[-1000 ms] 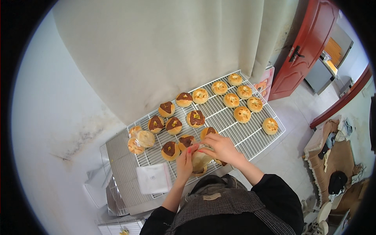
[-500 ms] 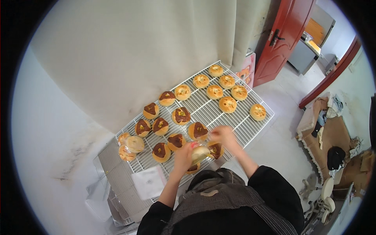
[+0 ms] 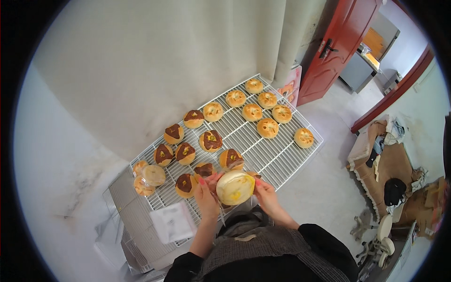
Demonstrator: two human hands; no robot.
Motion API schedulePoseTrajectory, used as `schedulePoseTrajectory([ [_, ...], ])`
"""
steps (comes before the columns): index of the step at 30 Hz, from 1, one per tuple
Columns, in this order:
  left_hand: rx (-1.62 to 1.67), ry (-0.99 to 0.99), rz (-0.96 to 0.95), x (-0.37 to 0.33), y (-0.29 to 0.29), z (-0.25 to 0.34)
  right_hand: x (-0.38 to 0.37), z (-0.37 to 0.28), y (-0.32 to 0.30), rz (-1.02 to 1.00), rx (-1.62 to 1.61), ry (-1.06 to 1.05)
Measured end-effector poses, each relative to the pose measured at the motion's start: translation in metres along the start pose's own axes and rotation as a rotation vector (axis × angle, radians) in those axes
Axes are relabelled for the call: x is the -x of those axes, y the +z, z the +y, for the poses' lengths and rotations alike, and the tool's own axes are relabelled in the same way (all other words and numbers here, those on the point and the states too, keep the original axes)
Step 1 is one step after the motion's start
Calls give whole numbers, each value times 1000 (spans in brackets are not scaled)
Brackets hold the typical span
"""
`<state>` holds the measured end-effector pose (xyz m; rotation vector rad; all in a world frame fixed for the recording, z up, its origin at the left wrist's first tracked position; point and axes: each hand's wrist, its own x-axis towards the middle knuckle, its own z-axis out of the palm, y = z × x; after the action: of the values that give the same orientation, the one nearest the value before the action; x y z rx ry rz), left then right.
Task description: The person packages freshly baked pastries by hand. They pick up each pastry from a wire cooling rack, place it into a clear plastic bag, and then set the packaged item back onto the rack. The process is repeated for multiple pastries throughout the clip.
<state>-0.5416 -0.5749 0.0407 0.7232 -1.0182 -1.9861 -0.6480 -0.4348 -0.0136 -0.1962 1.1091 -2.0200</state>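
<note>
While my left grip [image 3: 207, 197] and right grip [image 3: 267, 196] clasp the pale bun [image 3: 233, 188] above the near edge of the wire rack [image 3: 277, 150], I judge that uneven pressure could dent it or drop it onto the brown-topped buns [image 3: 186, 184] below.

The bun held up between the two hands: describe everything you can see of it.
The bun is round and pale cream, its broad face turned to the camera, with yellow patches low on that face and along its right edge. Whether the yellow is on the bun or its wrapping is unclear. Thin, shiny clear plastic appears around it. Fingers of the left hand and right hand hold it at opposite sides, above the white wire rack's near edge.
</note>
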Motion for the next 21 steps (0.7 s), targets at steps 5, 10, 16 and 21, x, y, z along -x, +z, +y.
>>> schedulePoseTrajectory([
  [5, -102, 123, 142, 12, -1, -13, -2, 12, 36, 100, -235, 51],
  [10, -444, 480, 27, 21, -34, -8, 1, -15, 45, -195, 54, -324],
  [16, -749, 401, -179, 44, -80, 3, -17, -14, 14, -210, 249, -171],
  [21, -768, -289, -227, 55, -116, 2, -15, 11, -11, -125, 209, 251],
])
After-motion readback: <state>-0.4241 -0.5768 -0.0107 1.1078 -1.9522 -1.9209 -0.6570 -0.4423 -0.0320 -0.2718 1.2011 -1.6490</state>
